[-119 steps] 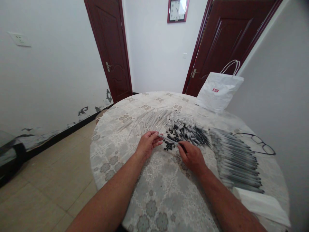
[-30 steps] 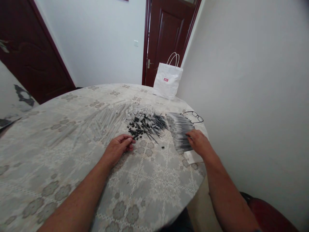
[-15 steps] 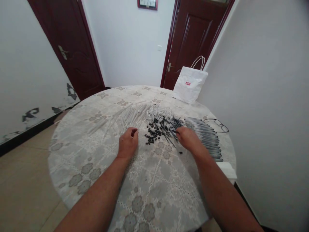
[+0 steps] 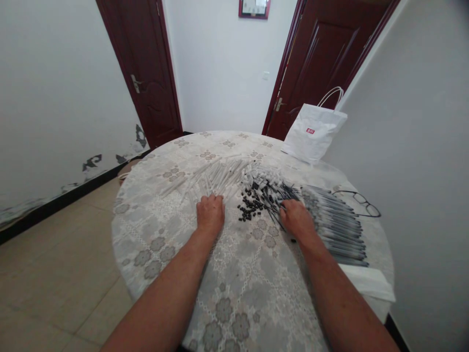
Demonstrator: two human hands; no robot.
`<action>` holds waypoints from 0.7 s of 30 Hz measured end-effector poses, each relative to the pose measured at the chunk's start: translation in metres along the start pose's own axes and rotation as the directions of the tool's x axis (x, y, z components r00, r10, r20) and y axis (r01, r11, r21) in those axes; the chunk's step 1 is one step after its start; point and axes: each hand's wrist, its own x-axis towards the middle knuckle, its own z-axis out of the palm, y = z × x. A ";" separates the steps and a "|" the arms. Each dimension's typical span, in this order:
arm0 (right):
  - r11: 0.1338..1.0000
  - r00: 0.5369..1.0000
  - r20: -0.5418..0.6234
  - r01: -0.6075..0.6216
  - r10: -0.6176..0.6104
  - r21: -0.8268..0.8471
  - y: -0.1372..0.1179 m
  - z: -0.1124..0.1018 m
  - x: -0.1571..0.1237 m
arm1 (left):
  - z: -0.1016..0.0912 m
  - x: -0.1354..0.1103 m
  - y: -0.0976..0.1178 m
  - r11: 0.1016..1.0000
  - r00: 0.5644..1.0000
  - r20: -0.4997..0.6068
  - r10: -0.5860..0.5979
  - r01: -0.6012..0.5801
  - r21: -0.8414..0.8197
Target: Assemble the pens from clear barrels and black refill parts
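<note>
My left hand (image 4: pixel 210 213) rests knuckles up on the lace tablecloth, fingers curled down onto the near edge of a spread of clear pen barrels (image 4: pixel 220 177). Its fingertips are hidden. My right hand (image 4: pixel 297 218) lies with its fingers bent into a heap of thin black refills (image 4: pixel 273 194), and what it pinches is hidden. A small pile of black caps (image 4: pixel 249 210) sits between the two hands. A row of assembled pens (image 4: pixel 339 222) lies just right of my right hand.
The round table (image 4: pixel 234 293) stands near a white wall on the right. A white paper bag (image 4: pixel 313 132) stands at the far edge. Glasses (image 4: pixel 361 200) lie beyond the pens. A white folded sheet (image 4: pixel 370 283) is at the right rim. Two dark doors are behind.
My right hand left the assembled pens and came back to the refill heap. My left hand slid forward onto the barrels. The view swung left.
</note>
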 end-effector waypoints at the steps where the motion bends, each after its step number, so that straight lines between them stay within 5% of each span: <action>1: 1.000 1.000 0.002 0.006 -0.006 -0.004 0.000 0.000 -0.001 | -0.002 0.000 0.000 1.000 1.000 0.009 0.004 -0.004 0.011; 21: 0.999 0.997 0.068 -0.040 0.040 0.002 -0.017 0.005 0.001 | -0.022 -0.007 -0.002 0.991 0.971 0.232 -0.058 0.028 0.130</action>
